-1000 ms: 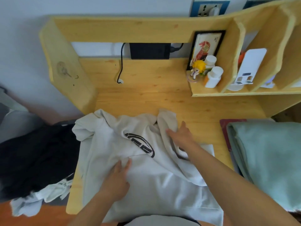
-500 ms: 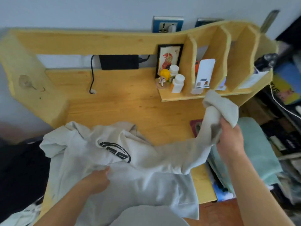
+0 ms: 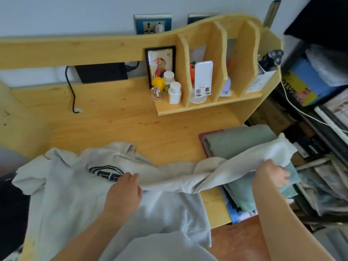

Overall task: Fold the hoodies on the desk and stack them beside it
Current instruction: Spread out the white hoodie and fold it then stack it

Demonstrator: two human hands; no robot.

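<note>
Right hand [image 3: 271, 176] grips the off-white cotton hoodie's [image 3: 113, 200] sleeve cuff [image 3: 280, 149], stretched toward 3 o'clock; left hand [image 3: 123, 193] pins the chest flat, fingers relaxed, on the pine table [image 3: 131, 129].

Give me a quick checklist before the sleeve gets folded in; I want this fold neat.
1. Right hand grips the sleeve end: ok.
2. Left hand rests on the white hoodie chest, pinning it: ok.
3. Sleeve stretched out straight: not ok, twisted midway.
4. Body lying flat: not ok, rumpled near the hood.
5. Other sleeve laid out: cannot tell.
6. Green folded cloth clear of sleeve: not ok, under it.
</note>
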